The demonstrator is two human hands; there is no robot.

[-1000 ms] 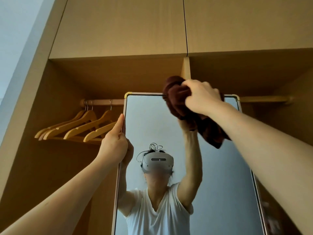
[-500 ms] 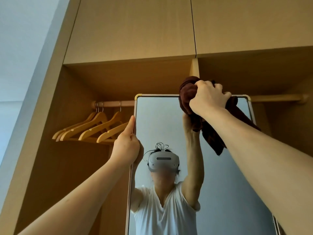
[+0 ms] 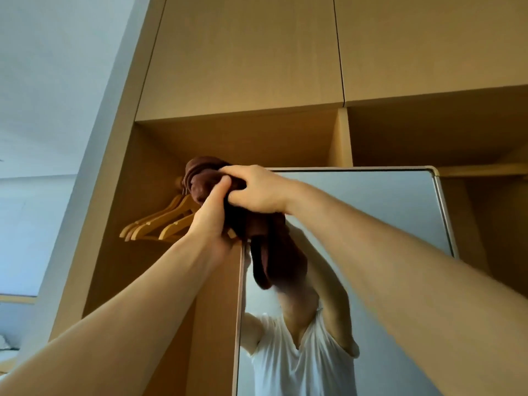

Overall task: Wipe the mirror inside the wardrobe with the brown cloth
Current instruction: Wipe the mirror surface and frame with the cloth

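Observation:
A tall mirror [image 3: 371, 218] with a pale metal frame stands inside the wooden wardrobe [image 3: 243, 138]. The brown cloth [image 3: 274, 258] is bunched at the mirror's top left corner and hangs down over the glass. My right hand [image 3: 254, 190] is shut on the cloth's top, pressing it at that corner. My left hand [image 3: 213, 221] reaches up from below and touches the bunched cloth; it covers the mirror's left edge, and whether it grips the frame is hidden. The mirror reflects a person in a white shirt with raised arms.
Several wooden hangers [image 3: 160, 221] hang on a rail in the left compartment, just behind my left hand. Closed upper cabinet doors [image 3: 243, 52] sit above. A second rail [image 3: 485, 170] crosses the right compartment. A pale wall [image 3: 43, 110] lies to the left.
My right hand has swept the cloth left along the mirror's top edge, from the middle to the top left corner. My left hand has risen to meet it. The view has shifted left.

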